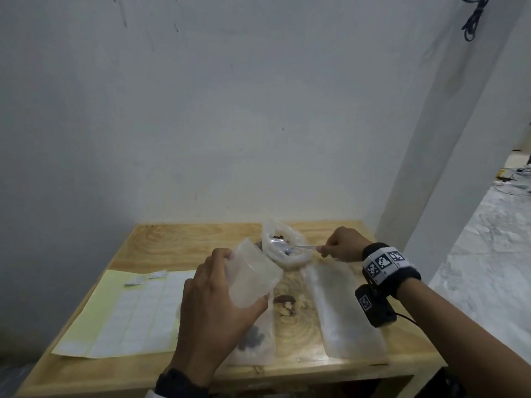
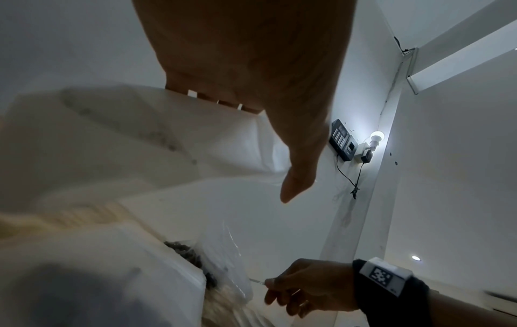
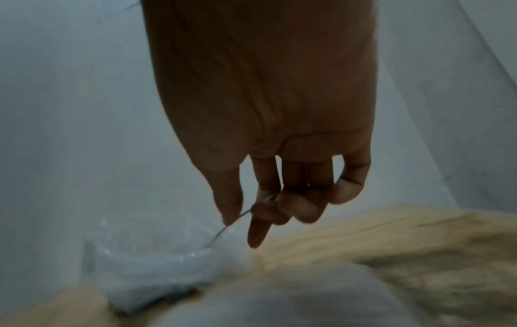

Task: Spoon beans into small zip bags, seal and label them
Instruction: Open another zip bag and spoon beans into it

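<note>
My left hand (image 1: 218, 294) grips a small frosted zip bag (image 1: 253, 275) and holds it up above the table, mouth tilted toward the far right. The same zip bag (image 2: 134, 141) fills the left wrist view under my palm. My right hand (image 1: 342, 245) pinches the handle of a metal spoon (image 1: 283, 247), whose bowl sits inside the open clear bag of dark beans (image 1: 284, 242) at the table's far middle. In the right wrist view my fingers (image 3: 268, 208) curl round the thin spoon handle (image 3: 223, 230) above the bean bag (image 3: 156, 265).
A yellow sheet of white labels (image 1: 129, 311) lies at the left of the wooden table (image 1: 178, 239). A filled zip bag with beans (image 1: 253, 337) lies under my left hand. Empty zip bags (image 1: 344, 311) lie at the right. The wall stands close behind.
</note>
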Tool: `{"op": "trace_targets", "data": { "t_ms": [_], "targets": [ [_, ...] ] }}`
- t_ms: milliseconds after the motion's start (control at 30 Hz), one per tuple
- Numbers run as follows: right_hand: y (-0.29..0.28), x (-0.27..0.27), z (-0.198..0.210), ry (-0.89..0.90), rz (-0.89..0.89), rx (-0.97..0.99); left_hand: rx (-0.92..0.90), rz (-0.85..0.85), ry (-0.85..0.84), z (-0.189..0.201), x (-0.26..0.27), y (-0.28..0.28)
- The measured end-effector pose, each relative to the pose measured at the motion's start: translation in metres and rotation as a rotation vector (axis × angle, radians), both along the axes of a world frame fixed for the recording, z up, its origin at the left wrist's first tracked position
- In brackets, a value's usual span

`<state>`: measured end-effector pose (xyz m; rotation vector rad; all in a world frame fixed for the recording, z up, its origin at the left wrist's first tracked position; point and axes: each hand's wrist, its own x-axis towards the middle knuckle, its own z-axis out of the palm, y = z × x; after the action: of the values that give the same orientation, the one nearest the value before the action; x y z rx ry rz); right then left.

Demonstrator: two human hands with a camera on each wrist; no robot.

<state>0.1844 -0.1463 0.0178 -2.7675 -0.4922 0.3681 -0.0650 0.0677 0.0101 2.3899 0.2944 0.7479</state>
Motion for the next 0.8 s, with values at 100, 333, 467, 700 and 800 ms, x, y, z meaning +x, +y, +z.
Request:
{"op": "trace_targets", "data": {
  "t_ms": [100, 333, 467, 700, 800],
  "targets": [
    [-0.004, 0.004, 0.005, -0.080, -0.023, 0.168, -0.010, 0.001, -0.005, -0.002, 0.004, 0.003],
    [-0.004, 0.015, 0.012, -0.232, -0.152, 0.708, -0.036, 0.004, 0.051, 0.005, 0.015, -0.001],
    [0.012, 0.019, 0.007, -0.422, -0.077, 0.626, -0.028, 0.021, 0.075, 0.009, 0.020, -0.001],
    [0.032, 0.024, -0.003, -0.503, -0.069, 0.748, -0.009, 0.060, 0.115, 0.007, 0.020, 0.006],
    [0.038, 0.027, -0.003, -0.449, -0.057, 0.753, -0.024, 0.069, 0.149, 0.009, 0.020, 0.006]
  ]
}}
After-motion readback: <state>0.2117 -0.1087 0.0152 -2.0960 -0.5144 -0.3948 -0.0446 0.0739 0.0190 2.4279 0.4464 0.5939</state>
